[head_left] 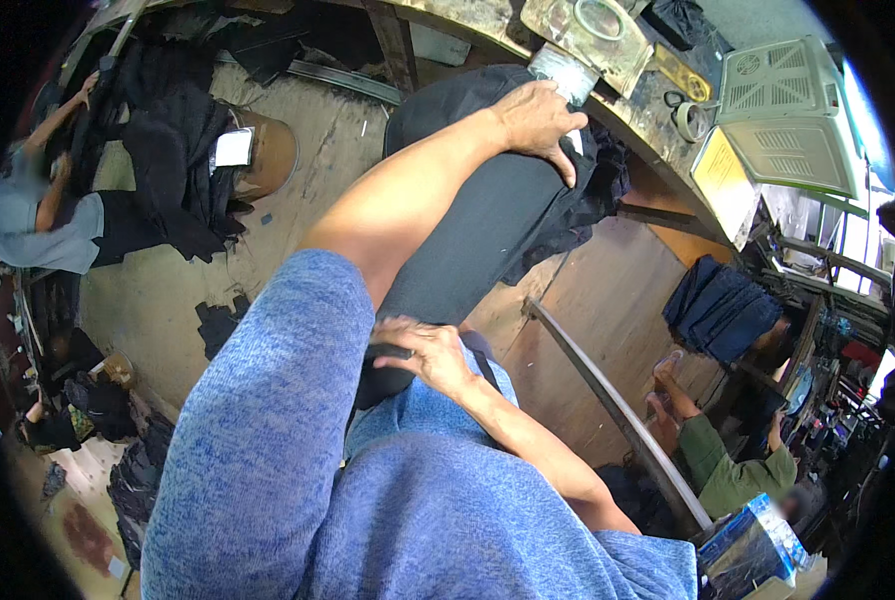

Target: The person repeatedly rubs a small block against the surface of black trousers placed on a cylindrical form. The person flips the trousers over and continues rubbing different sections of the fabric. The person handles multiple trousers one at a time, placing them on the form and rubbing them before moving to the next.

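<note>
A long dark cloth [468, 240] lies stretched over my lap, running from my waist up toward a worn workbench [638, 110]. My left hand [540, 122], at the end of a bare forearm under a blue sleeve, clasps the far end of the cloth, fingers curled over its edge beside a small silvery piece [565, 72]. Close to my body, my right hand [423, 352] grips the near end of the same cloth against my blue top.
The bench holds a tape roll [684, 116] and a white plastic grille [788, 110]. A metal bar [608, 390] slants past my right. Folded dark blue cloth [723, 305] hangs at right. One person [38, 225] works at left, another [728, 470] at lower right.
</note>
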Available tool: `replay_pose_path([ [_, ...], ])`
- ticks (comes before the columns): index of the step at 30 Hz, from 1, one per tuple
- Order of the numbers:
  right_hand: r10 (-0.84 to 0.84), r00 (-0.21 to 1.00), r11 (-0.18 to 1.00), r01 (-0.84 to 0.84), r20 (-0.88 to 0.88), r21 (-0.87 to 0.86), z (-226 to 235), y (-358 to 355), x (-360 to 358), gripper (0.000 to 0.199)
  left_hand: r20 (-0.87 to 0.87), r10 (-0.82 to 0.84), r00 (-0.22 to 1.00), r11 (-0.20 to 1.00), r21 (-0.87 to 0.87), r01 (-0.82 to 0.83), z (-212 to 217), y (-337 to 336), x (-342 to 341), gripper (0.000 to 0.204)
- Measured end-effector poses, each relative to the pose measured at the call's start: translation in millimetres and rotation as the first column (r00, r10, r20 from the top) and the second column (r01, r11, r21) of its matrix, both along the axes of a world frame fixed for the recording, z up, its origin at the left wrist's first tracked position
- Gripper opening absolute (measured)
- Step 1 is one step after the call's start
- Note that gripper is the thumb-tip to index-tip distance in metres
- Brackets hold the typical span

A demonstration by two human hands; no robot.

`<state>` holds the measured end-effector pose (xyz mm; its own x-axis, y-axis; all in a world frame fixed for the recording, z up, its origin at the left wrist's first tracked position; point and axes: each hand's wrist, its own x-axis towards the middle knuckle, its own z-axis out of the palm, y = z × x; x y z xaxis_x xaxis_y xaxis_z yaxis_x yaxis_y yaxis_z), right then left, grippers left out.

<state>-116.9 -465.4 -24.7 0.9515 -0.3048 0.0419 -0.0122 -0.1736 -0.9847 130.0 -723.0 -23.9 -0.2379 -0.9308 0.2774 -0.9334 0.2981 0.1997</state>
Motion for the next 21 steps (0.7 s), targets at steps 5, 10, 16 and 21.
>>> replay_pose_path([
  [5, 0.219, 0.949, 0.974, -0.199, -0.228, 0.109, 39.1, -59.2, -9.3, 0.043, -0.281, 0.369, 0.886, 0.866, -0.242, -0.437, 48.2, 95.6, -18.1, 0.096],
  [10, -0.457, 0.882, 0.696, 0.271, -0.118, -0.665, 89.5, -231.6, 37.7, 0.062, -0.546, 0.823, 0.155, 0.269, 0.135, -0.954, 45.8, 337.5, -104.9, 0.074],
  [16, -0.259, 0.723, 0.8, -0.212, -0.641, -0.562, 42.2, -289.2, 101.2, 0.089, -0.263, 0.961, -0.084, 0.043, 0.444, -0.895, -23.8, 474.7, -230.0, 0.073],
  [21, -0.194, 0.836, 0.86, -0.107, -0.514, -0.499, 45.2, -172.3, 43.5, 0.073, 0.1, 0.969, -0.228, -0.239, 0.635, -0.735, -33.3, 575.4, -309.8, 0.061],
])
